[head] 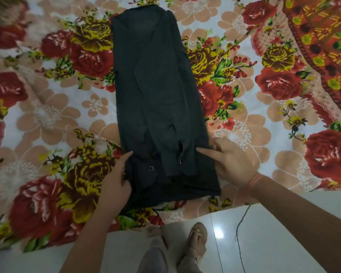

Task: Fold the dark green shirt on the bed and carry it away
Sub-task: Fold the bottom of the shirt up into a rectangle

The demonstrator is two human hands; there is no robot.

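Most of the frame is filled by the bed [47,115], which is covered with a sheet printed in red, yellow and peach flowers. The dark green shirt [158,99] is laid lengthwise down the middle of the frame, folded into a long narrow strip with its sleeves turned inward over the body. Pale floor tiles [274,233] are seen along the bottom of the frame, where a sandalled foot [198,238] is planted. The left hand [116,182] is curled around the shirt's lower left edge, fingers gripping the cloth. The right hand [230,160] is laid flat on the lower right edge, fingers extended. Two small metal snaps [151,168] are visible near the hem.
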